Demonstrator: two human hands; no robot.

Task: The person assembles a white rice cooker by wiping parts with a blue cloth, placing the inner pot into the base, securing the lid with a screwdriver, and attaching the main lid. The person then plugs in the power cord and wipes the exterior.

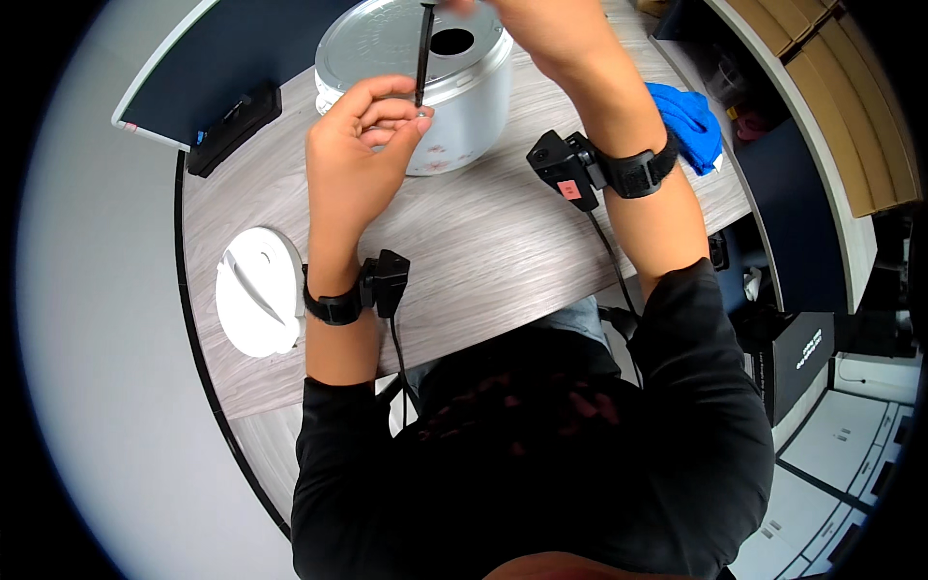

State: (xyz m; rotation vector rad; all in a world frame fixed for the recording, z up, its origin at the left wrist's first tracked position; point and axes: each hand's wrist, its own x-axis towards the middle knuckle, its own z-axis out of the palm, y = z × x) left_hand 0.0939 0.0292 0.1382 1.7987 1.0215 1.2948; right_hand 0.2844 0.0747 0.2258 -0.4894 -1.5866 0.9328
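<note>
A screwdriver (423, 60) points down in front of a white pot-like housing (478, 121) with a grey metal top (372, 48) and a dark round hole in it. My right hand (546, 29) is closed on its handle, partly cut off by the upper edge of the view. My left hand (362, 145) pinches a small shiny screw (422, 114) between thumb and forefinger, at the screwdriver's tip. The other left fingers curl in beside the housing. Faint reddish flower prints mark the housing's near side.
On the left of the wood-grain table (483, 251) lies a white oval cover (256, 295) with a handle-like ridge. A black case (235, 130) sits by the partition at back left. A blue cloth (688, 126) lies right of my right forearm, near shelves with cardboard boxes (841, 126).
</note>
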